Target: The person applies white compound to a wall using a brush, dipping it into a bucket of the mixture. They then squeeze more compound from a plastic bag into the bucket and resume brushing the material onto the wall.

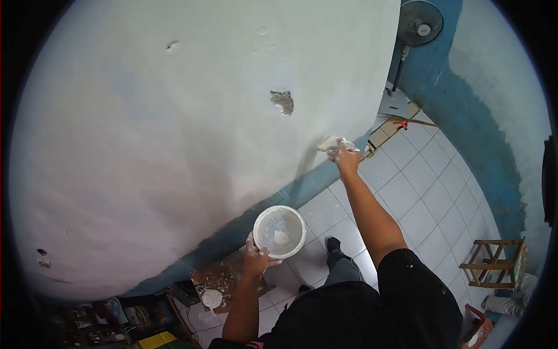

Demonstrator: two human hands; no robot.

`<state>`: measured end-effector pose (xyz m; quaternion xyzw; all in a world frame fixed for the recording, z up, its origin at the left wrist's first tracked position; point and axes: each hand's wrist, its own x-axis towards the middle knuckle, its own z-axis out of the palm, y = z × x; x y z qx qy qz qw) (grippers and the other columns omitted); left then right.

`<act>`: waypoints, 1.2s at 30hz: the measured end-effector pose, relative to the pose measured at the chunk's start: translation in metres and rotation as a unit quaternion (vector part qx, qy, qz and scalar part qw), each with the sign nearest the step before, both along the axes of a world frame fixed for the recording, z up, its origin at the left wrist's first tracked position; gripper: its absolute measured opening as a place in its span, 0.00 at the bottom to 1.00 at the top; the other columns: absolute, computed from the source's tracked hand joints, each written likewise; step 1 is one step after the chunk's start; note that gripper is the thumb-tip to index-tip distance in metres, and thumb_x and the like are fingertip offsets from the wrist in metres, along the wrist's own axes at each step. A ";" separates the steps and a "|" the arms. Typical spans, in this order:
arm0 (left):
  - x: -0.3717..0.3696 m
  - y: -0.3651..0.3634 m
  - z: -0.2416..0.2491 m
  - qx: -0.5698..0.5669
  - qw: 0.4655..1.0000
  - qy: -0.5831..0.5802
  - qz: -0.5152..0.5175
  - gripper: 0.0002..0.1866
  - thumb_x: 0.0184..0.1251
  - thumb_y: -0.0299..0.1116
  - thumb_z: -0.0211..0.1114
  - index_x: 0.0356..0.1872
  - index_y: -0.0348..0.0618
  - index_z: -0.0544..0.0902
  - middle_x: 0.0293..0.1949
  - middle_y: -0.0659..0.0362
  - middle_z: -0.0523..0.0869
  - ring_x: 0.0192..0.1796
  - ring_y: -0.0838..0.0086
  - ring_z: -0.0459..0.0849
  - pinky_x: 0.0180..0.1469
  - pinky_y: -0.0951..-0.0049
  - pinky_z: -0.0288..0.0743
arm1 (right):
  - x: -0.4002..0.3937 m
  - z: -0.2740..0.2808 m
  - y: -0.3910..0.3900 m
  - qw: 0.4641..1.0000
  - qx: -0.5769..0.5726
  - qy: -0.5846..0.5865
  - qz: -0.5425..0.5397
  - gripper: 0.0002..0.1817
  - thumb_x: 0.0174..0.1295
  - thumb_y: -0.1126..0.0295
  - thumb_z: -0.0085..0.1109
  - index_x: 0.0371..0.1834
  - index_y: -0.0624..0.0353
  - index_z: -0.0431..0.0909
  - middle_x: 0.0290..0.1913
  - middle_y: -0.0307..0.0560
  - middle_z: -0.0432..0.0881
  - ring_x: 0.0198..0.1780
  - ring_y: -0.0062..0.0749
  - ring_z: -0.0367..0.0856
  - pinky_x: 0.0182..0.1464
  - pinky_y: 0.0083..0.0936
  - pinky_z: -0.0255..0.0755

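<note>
My left hand (256,260) grips a round white bucket (261,228) by its near-left side, fingers curled round the wall and rim. A small lump of white putty (281,237) lies at its bottom. My right hand (345,154), smeared with white, is closed on a putty knife (326,143). Its pale, coated blade is at the pale wall (221,116), close to the wall's right edge; whether it touches cannot be told. Up and left of that hand, a rough grey hole (282,103) breaks the wall surface. Smaller patches lie higher up.
A standing fan (419,26) is at the top right. A wooden stool (495,263) stands on the tiled floor (415,192) at right. Lower left, a white-splattered brown board (218,279) and cluttered shelves (110,326) sit near the wall.
</note>
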<state>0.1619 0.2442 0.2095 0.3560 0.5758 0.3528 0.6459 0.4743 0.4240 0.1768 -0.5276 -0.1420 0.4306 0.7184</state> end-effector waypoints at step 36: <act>-0.099 -0.018 0.007 0.020 0.998 0.050 0.009 0.32 0.63 0.18 0.41 0.65 0.51 0.39 0.58 0.41 0.64 0.39 0.52 0.83 0.34 0.62 0.85 | -0.175 0.020 -0.023 0.994 0.103 0.034 0.020 0.17 0.63 0.60 0.52 0.40 0.66 0.74 0.34 0.52 0.80 0.26 0.36 0.82 0.24 0.28 0.77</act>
